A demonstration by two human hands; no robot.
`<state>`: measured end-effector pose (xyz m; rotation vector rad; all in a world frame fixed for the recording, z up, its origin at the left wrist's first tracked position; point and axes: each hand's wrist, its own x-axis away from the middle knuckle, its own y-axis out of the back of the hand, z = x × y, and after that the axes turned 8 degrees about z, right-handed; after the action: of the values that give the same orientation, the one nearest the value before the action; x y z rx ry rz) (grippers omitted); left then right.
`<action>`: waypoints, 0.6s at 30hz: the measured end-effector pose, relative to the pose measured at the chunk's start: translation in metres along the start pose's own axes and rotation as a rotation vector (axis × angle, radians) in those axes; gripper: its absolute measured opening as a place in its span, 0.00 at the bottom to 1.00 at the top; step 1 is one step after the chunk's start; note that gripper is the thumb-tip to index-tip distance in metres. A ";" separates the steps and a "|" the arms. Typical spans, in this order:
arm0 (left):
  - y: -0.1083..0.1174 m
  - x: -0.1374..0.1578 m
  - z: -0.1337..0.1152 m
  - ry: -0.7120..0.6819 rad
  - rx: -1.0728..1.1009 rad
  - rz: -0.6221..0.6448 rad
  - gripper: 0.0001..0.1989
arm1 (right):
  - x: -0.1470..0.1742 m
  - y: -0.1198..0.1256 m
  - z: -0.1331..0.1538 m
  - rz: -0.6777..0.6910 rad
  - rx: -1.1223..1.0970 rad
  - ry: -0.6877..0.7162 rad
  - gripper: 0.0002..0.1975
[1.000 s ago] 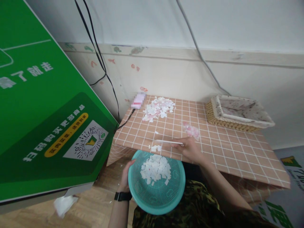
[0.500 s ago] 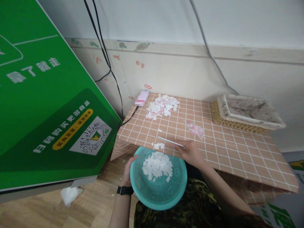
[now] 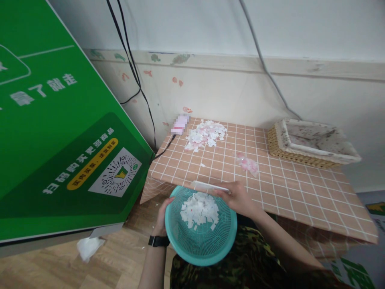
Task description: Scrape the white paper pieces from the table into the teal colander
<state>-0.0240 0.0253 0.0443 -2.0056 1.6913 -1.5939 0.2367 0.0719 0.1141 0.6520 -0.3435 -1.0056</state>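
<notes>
A teal plastic colander [image 3: 207,259] is tucked under the front edge of the table, over my lap. My left hand [image 3: 162,214] grips its left rim, thumb on top. White paper scraps [image 3: 199,211] lie heaped inside it. In my right hand [image 3: 237,197] is a thin, flat white card-like piece [image 3: 207,186], seen nearly edge-on at the table's edge, just above the colander's far rim. Whether scraps lie behind that piece is hidden. Farther back on the table, a pile of white and pinkish scraps [image 3: 206,135] is spread out.
The table [image 3: 300,192] has a brown checked cloth. On it are a pink clear packet [image 3: 248,164], a lined wicker basket [image 3: 315,140] and a blurred pinkish device [image 3: 180,124] on a black cable. A green cabinet [image 3: 75,120] stands left; a white bag [image 3: 89,247] lies on the floor.
My right hand has drawn the white piece toward me to the table's edge. The few scraps in front of it no longer show on the cloth. The left hand and colander stay put.
</notes>
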 end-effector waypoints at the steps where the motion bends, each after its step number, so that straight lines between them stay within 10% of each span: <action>1: 0.000 0.000 0.000 0.004 0.000 0.000 0.08 | -0.003 0.002 -0.003 -0.074 -0.001 -0.039 0.12; 6: 0.002 -0.002 0.001 -0.011 0.001 -0.012 0.07 | -0.020 0.020 -0.023 -0.392 0.127 -0.175 0.13; 18: 0.005 -0.005 0.002 -0.003 -0.004 -0.016 0.07 | -0.026 0.025 -0.027 -0.347 0.194 -0.181 0.14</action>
<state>-0.0253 0.0256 0.0367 -2.0267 1.6828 -1.5932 0.2550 0.1134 0.1105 0.8163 -0.5021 -1.3794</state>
